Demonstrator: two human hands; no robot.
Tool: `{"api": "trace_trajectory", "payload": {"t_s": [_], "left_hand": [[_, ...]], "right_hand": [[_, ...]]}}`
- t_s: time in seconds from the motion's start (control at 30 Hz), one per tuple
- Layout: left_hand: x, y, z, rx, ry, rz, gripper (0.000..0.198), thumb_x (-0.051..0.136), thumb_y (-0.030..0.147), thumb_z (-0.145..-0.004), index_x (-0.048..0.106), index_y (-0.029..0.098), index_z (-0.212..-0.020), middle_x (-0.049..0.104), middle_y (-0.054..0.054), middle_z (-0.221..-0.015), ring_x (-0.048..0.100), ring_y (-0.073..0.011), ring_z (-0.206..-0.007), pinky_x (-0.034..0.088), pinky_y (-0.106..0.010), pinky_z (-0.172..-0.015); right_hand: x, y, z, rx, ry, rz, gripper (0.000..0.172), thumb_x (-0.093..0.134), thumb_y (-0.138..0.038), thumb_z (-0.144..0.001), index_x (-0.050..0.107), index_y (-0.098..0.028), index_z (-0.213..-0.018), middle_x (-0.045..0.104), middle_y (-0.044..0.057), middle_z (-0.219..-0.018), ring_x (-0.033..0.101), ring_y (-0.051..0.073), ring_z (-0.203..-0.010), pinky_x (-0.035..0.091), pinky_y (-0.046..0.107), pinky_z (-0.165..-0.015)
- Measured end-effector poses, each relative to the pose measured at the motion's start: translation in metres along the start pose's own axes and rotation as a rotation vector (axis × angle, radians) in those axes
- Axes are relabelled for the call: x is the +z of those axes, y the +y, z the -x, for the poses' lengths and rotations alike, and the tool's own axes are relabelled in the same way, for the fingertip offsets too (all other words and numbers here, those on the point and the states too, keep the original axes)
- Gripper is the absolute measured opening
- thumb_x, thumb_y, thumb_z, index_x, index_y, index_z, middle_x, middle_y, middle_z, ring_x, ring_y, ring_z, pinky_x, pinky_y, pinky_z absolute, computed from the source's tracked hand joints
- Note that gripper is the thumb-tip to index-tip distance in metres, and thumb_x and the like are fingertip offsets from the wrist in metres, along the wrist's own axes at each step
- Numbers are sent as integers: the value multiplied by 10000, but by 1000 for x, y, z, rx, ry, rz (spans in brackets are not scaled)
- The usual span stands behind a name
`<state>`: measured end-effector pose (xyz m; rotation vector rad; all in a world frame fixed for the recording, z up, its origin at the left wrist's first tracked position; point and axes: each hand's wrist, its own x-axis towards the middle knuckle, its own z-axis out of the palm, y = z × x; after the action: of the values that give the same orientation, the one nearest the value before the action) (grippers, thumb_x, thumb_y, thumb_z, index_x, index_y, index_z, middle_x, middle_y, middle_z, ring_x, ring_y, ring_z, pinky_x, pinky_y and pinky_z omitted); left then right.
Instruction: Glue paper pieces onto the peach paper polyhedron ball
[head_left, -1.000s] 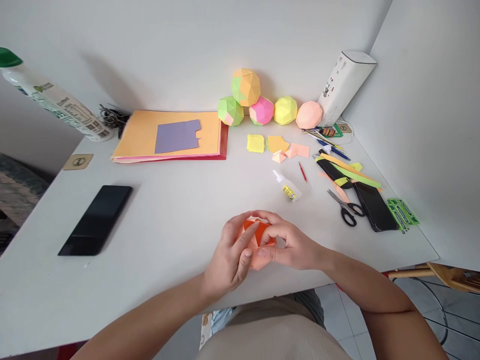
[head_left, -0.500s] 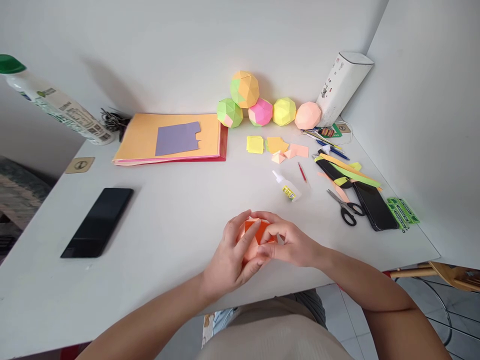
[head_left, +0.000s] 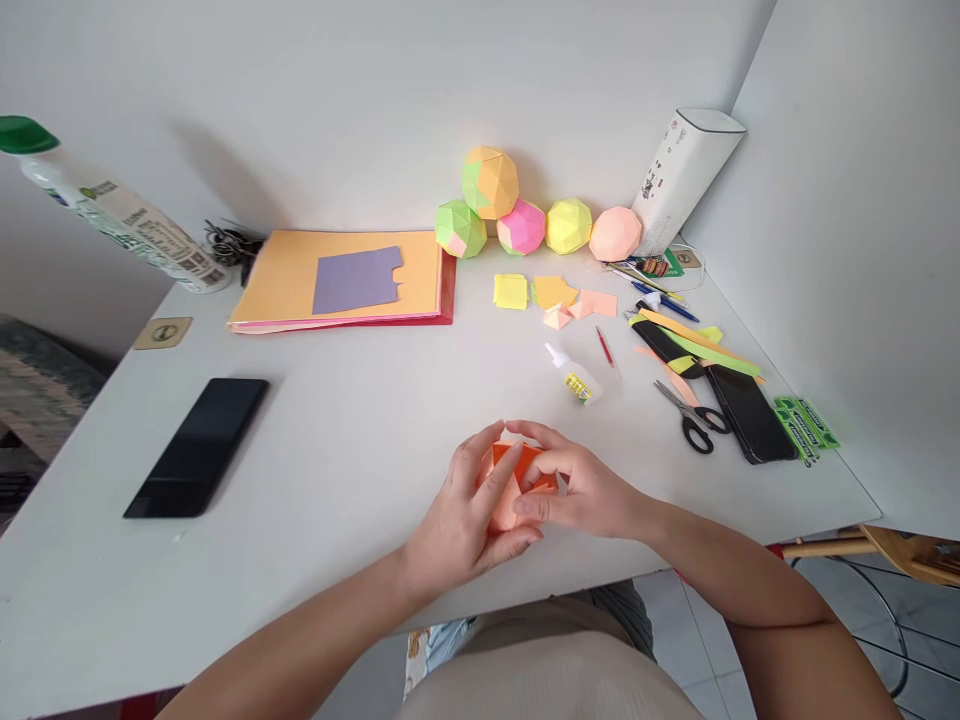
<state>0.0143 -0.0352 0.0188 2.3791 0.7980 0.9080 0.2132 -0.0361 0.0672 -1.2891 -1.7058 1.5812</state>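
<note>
Between my hands is an orange folded-paper ball (head_left: 507, 505), partly open at the top so its darker inside shows. My left hand (head_left: 466, 505) cups it from the left, with fingers over the upper side and the thumb low in front. My right hand (head_left: 581, 487) grips its right edge, index finger bent into the opening and thumb pressed on the outside. The fingers hide much of the paper. Beyond the hands lies a small glue bottle (head_left: 577, 380) with a white nozzle.
Finished paper balls (head_left: 568, 225) line the wall behind folded paper pieces (head_left: 555, 292). Scissors (head_left: 691, 415), a cutter knife (head_left: 664, 342) and a phone (head_left: 750, 415) lie right. Another phone (head_left: 199, 447), a paper stack (head_left: 285, 280) and a spray bottle (head_left: 135, 215) are left.
My left thumb has eased slightly away from the right thumb, showing more of the ball's front. The right fingers have shifted a little at the opening.
</note>
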Motion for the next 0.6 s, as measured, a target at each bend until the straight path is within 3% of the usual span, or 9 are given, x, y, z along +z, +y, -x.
{"api": "trace_trajectory", "payload": {"t_s": [0.23,0.4,0.6], "left_hand": [[2,-2,-1,22,6,-18,727,413,564,-942,115,262,-1532,231,-223,-1463,385,-375,-1325,471,-588,-972],[3,-2,1,-39,80,11,1003,568,642,-825,1,228,-1541,160,-238,-1489,250,-402,-1416,465,-581,-1006],[0,-3,2,-161,1,100,781,563,482,-915,93,333,-1520,183,-180,-1488,301,-358,-1408,491,-548,-1001]], "right_hand": [[5,2,-1,-26,-22,22,242,714,-339,-806,617,-193,-640,393,66,-1500,189,253,-1481,295,439,-1168],[3,2,-2,-21,21,-31,237,702,-361,-809,618,-196,-660,393,68,-1503,196,250,-1477,265,464,-1172],[-2,4,-5,20,67,-101,299,753,-440,-749,609,-195,-654,358,68,-1528,251,268,-1454,258,484,-1166]]}}
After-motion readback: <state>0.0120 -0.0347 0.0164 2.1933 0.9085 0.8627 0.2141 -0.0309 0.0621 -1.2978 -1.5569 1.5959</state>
